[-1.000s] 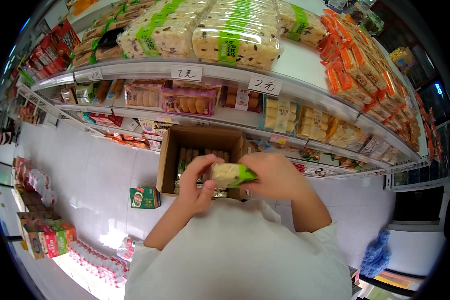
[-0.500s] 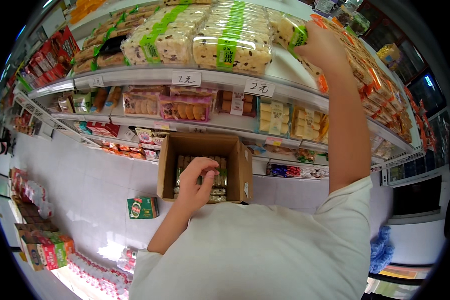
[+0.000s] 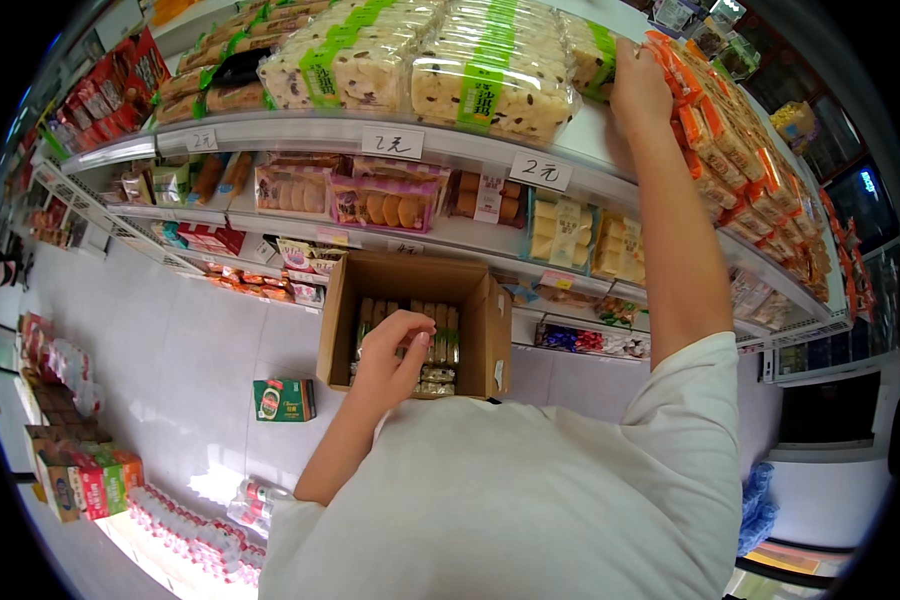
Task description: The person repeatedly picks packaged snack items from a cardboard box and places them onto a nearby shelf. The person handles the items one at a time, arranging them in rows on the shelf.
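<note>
My right hand (image 3: 641, 86) reaches to the top shelf on the right. Its fingers are closed at the end of a clear packet of pale puffed-grain cake with a green band (image 3: 592, 50), standing behind the row; the fingertips are partly hidden. To the left stand large rows of pale seed-dotted cake packets (image 3: 495, 75) with green bands. My left hand (image 3: 395, 355) hangs over a brown cardboard box (image 3: 338, 330), loosely curled, thumb apart from the fingers, nothing visible in it. Inside the box lie several wrapped packets (image 3: 440, 325).
Stacked orange-wrapped snacks (image 3: 715, 135) lie right of my right hand. Lower shelves hold packaged pastries (image 3: 380, 205) behind a clear shelf edge (image 3: 300, 130). A green carton (image 3: 283, 399) stands on the floor at left, with shrink-wrapped bottles (image 3: 185, 535) farther down.
My right hand has moved slightly back and left with the green-banded packet, which now sits against the row. My left hand stays over the box. The view has shifted a little.
</note>
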`<state>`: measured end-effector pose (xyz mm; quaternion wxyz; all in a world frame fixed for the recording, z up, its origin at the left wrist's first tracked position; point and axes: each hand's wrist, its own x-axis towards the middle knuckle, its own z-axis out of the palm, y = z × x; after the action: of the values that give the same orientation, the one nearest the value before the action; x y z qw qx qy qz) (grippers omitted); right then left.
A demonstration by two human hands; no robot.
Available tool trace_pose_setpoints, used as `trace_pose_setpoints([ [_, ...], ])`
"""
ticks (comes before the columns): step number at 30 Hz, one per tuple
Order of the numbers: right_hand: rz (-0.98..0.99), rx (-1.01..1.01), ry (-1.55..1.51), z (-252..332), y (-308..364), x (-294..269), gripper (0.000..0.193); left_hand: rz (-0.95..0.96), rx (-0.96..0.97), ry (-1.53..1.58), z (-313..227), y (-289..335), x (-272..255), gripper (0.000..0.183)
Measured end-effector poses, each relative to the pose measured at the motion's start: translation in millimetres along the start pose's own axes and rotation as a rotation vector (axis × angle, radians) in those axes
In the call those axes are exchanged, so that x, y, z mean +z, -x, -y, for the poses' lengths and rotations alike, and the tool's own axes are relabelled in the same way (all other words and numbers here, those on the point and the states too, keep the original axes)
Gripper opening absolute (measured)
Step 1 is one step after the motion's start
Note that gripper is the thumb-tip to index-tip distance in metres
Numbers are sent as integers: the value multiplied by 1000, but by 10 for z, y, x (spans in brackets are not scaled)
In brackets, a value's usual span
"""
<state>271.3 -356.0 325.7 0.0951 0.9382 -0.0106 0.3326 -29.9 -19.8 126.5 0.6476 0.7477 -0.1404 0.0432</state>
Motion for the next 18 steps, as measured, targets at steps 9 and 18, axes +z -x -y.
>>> trace_pose_setpoints([
  [9,-331,-73,-494,410,768,-716,34,571,-233,-700,498,-331,-70,33],
  [18,310,81,-1286,887,3662,-116,11,1173,-476,-945,2644,-444,582,42],
])
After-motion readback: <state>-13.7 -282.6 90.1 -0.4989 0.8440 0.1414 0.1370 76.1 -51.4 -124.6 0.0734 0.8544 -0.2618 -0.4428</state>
